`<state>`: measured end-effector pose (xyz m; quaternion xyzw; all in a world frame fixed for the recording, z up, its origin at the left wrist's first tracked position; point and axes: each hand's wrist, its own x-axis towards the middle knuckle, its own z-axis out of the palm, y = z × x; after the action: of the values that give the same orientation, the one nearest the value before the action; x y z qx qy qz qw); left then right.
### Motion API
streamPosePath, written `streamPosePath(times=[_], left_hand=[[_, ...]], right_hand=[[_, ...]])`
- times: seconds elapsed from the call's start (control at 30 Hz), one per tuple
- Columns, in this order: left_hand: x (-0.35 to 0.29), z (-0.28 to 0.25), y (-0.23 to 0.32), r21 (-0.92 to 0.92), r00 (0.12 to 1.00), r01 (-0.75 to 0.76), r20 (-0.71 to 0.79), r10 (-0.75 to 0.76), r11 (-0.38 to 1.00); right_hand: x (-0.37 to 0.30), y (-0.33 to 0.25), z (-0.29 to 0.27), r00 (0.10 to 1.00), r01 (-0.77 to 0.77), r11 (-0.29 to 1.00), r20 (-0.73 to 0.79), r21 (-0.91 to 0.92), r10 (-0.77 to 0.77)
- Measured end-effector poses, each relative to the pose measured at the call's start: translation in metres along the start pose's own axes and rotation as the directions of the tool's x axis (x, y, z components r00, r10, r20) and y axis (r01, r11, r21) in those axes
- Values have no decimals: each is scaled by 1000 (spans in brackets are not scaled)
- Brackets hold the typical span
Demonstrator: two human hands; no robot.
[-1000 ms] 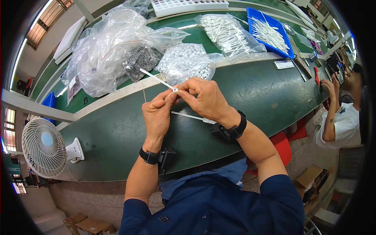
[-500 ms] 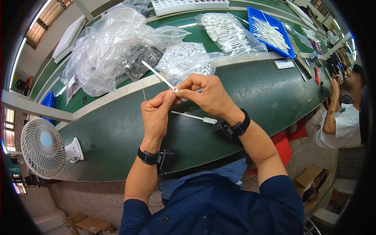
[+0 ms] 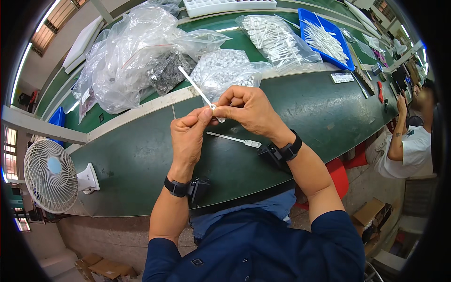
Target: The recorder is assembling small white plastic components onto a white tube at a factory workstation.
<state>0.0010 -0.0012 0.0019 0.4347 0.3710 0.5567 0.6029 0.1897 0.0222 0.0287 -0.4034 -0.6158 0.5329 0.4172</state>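
Observation:
A thin white plastic stick (image 3: 192, 82) slants up and to the left from between my hands, its upper end free. My left hand (image 3: 187, 136) pinches its lower end between thumb and fingers. Against the same end, my right hand (image 3: 251, 110) is also closed in a pinch; the fingertips of the two hands meet there. A small pale bit shows at that spot, too small and covered to make out. On the green table (image 3: 300, 117) below my hands lies a similar white plastic stick with a flat wide end (image 3: 252, 143), close to my right wrist.
Beyond my hands lie a bag of small white pieces (image 3: 223, 69), a bag of dark pieces (image 3: 171, 70) and a bag of white sticks (image 3: 275, 37). A blue tray (image 3: 348, 54) holds more sticks. A white fan (image 3: 51, 176) stands left; a person (image 3: 399, 145) sits right.
The stick's upper end has swung slightly to the right, so it stands a little steeper. Both hands keep their pinch in nearly the same place.

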Motion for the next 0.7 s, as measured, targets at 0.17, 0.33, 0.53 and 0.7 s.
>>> streamPosePath(times=[0.17,0.33,0.53,0.7], left_hand=[[1,-2,1,-17,1000,11,11,-10,1000],[1,-3,2,-27,1000,17,25,-16,999],[1,0,-1,-3,999,-22,-29,22,1000],[4,-2,-3,4,996,-29,-83,29,1000]], right_hand=[[1,-1,-1,1000,-4,1000,7,30,4],[2,0,-3,1000,11,999,11,42,-11],[2,1,0,1000,3,998,0,58,-3],[1,3,0,999,-48,998,-21,-45,47]])
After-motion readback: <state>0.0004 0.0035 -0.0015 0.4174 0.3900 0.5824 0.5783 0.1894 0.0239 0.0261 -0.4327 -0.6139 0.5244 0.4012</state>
